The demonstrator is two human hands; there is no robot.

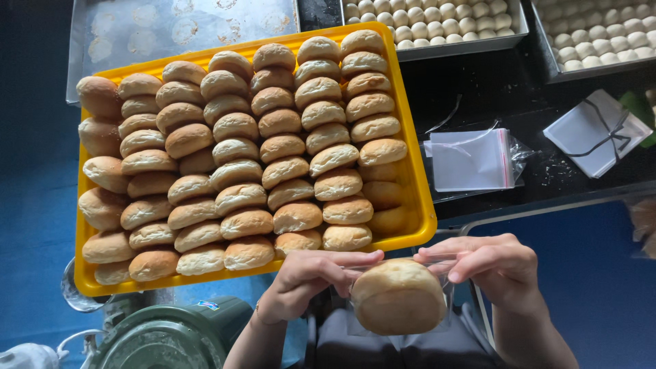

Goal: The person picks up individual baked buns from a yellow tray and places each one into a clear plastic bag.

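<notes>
The left hand [301,283] pinches the left top edge of a clear plastic bag [403,301]; a bread bun [398,296] sits inside it, below the yellow tray [424,205]. The right hand [495,263] pinches the right edge. The bun looks light and soft, the bag slippery, so holding by the bag edges seems best.

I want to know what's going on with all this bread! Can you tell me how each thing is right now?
Round golden-brown baked bun: inside a clear plastic bag, held up.
Left hand: pinching the bag's top edge.
Right hand: pinching the bag's top edge.
Yellow plastic tray: nearly full of buns in rows.
Stack of clear plastic bags: lying flat, unfilled.
Grey metal trays: filled with pale dough balls.
</notes>
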